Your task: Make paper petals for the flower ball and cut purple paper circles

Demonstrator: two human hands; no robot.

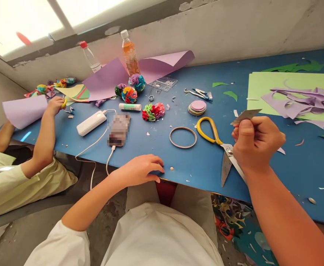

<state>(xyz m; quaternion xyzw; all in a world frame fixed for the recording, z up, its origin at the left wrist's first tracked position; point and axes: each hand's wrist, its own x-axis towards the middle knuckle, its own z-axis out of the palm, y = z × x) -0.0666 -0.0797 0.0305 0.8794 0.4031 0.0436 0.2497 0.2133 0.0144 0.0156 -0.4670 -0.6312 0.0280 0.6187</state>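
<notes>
My left hand (144, 169) rests at the table's front edge with its fingers apart, holding nothing. My right hand (255, 142) is raised above the table, pinching a small, thin greyish piece (246, 115) between thumb and fingers. Yellow-handled scissors (221, 142) lie with blades parted, just left of my right hand, which hides part of them. To their left is a thin ring (183, 137). A stack of round paper pieces (197, 107) sits behind the scissors. Red and green curled paper flowers (153, 111) stand near a glue stick (130, 107).
Light green sheets (257, 88) with purple scraps (303, 101) lie at right. A phone (119, 130), a white power bank (91, 123) and a bottle (130, 55) are at left. Another person's hand (55, 105) holds something yellow beside purple paper (26, 111).
</notes>
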